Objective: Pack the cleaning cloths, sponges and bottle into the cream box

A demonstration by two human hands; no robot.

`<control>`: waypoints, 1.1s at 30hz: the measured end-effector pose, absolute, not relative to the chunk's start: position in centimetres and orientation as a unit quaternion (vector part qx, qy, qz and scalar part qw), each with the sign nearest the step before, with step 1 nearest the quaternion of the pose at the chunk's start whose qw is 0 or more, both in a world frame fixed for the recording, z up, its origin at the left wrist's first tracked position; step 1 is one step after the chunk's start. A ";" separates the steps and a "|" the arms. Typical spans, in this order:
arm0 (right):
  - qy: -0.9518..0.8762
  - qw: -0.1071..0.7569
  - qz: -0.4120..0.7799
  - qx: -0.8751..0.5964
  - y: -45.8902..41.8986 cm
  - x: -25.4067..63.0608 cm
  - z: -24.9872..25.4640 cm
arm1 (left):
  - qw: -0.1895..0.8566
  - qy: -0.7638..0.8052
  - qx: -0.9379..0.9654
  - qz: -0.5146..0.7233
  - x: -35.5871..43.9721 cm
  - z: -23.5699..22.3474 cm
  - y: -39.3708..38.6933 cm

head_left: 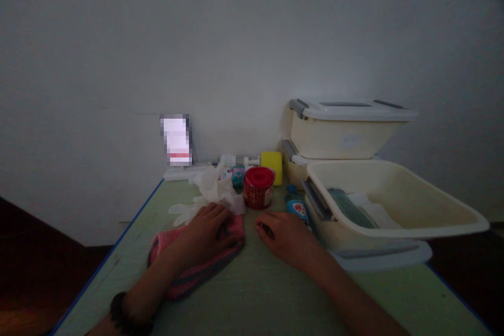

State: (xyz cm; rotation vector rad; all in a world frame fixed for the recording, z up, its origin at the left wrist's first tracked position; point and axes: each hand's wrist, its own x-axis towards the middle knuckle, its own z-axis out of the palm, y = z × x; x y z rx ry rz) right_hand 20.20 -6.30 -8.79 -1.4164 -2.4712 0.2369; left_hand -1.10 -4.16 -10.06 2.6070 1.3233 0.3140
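Note:
My left hand (207,231) lies on a folded pink and grey towel (197,278), its thumb apart from the fingers and nothing visible in its grasp. The fingertips reach the edge of crumpled white plastic gloves (216,184) behind the towel. Over the table's middle, my right hand (285,236) has its fingers loosely curled inward, and no object shows in it. Just behind that hand stands a blue-capped bottle (296,205), partly covered by it. A red roll in a patterned wrap (258,189) stands beyond the space between both hands.
On the right, an open cream bin (413,194) holds a green cloth (350,207) and white material. Another lidded bin (334,136) is stacked behind it. A lit phone (176,139) leans at the wall. A yellow object (271,168) stands behind the roll on the green table (252,299).

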 end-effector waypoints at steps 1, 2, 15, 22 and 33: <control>-0.856 0.142 0.083 -0.491 -6.3 20.2 -8.8 | 0.100 0.449 0.882 0.106 -1.1 -10.1 -4.1; -0.855 0.142 0.083 -0.491 -6.2 20.2 -8.8 | 0.101 0.449 0.882 0.105 -1.1 -10.1 -4.1; -0.753 0.093 -0.006 -0.651 -7.9 19.7 -9.2 | 0.096 0.439 0.883 0.134 -1.0 -10.5 -3.7; -0.756 0.111 0.023 -0.645 -8.0 19.7 -8.4 | 0.091 0.438 0.884 0.132 -1.0 -10.7 -3.7; -0.702 0.199 0.202 -0.654 -7.5 20.3 -9.0 | 0.102 0.442 0.879 0.145 -1.0 -11.0 -3.6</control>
